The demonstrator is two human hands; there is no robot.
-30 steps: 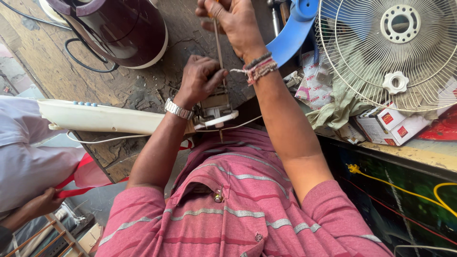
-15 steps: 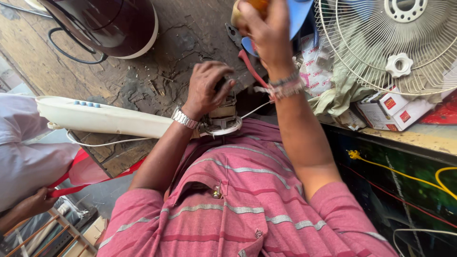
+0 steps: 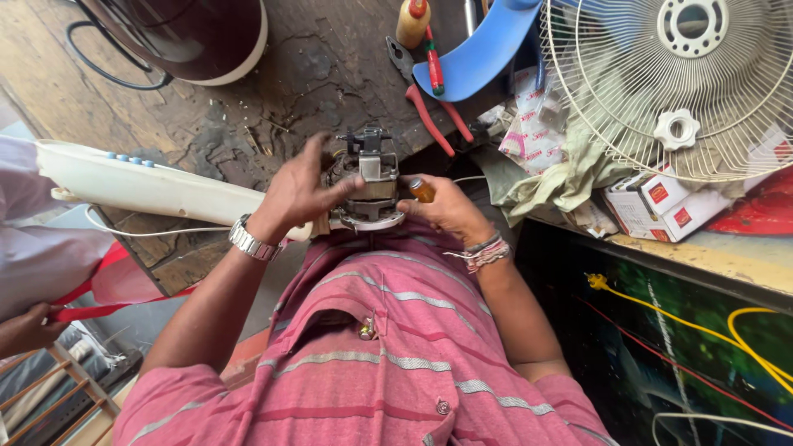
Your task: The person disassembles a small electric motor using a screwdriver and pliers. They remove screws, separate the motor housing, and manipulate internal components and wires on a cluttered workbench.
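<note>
Small fan motor (image 3: 368, 186), bare metal with a laminated core, sits at the workbench's near edge against the person's chest. Left hand (image 3: 299, 192) clasps its side; right hand (image 3: 446, 206) is closed around an amber-handled tool (image 3: 421, 190). Workbench (image 3: 248, 107) is scarred, cracked wood. A white wire fan guard (image 3: 702, 83) lies toward its right edge.

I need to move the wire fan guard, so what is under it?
Under the wire fan guard lie small red-and-white cardboard boxes, a crumpled olive cloth and printed plastic packets. Whatever sits further beneath the cloth is covered.
</note>
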